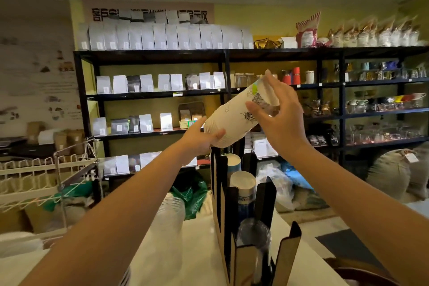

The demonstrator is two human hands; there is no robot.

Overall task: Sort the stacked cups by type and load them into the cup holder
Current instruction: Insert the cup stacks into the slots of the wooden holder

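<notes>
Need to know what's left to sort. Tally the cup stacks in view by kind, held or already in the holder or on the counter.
Paper cup stacks: 3, the printed white stack held in left hand and right hand, plus two in the cup holder: rear, middle.
Clear plastic cup stacks: 2, one in the holder's front slot, one on the counter.
Total: 5

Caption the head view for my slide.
Both hands hold a paper cup stack tilted above the cup holder.
</notes>
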